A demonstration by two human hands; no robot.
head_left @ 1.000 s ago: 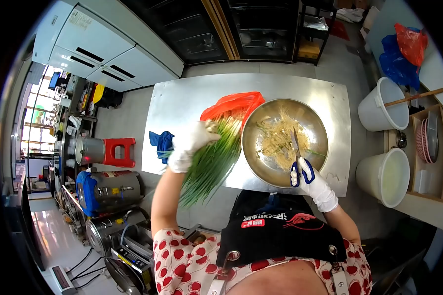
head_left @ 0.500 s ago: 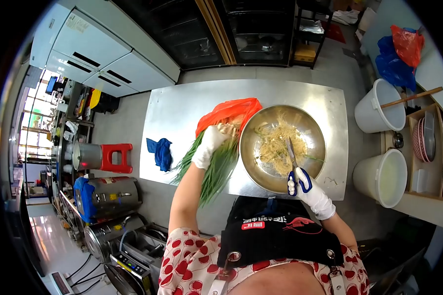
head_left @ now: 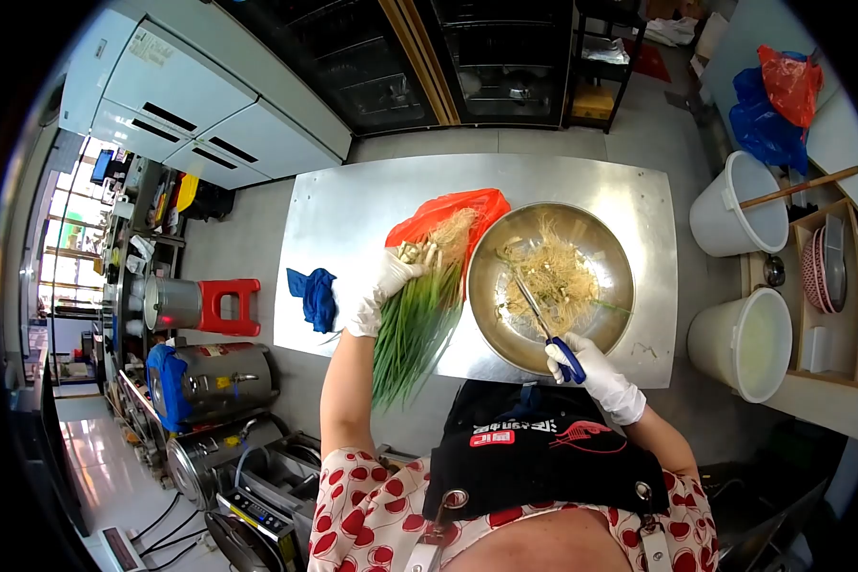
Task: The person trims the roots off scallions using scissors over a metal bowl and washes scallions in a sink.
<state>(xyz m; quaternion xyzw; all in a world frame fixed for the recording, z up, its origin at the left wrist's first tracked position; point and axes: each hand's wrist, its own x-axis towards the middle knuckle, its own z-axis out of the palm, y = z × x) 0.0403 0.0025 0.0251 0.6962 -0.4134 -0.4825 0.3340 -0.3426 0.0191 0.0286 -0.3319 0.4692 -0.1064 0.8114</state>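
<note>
My left hand (head_left: 387, 284), in a white glove, is closed on some of the green onions (head_left: 418, 329), near their white bulbs. Their roots lie on a red plastic bag (head_left: 448, 207), and the green tops hang past the table's front edge. My right hand (head_left: 582, 364), also gloved, grips blue-handled scissors (head_left: 540, 315) by the handles. The blades point up and left over a steel bowl (head_left: 491, 329), which holds cut roots and bits of stalk (head_left: 555, 272). A crumpled blue cloth (head_left: 314, 297) is left of my left hand.
The steel table (head_left: 582, 173) carries the bowl and bag. Two white buckets (head_left: 740, 345) stand to the right, the farther one with a wooden stick (head_left: 799, 187) across it. A red stool (head_left: 229, 307) is at the left. White cabinets (head_left: 181, 86) are at the back left.
My left hand first shifted right over the bulbs, then back left a little, with its grip now at the side of the bunch. The scissors have swung left over the bowl.
</note>
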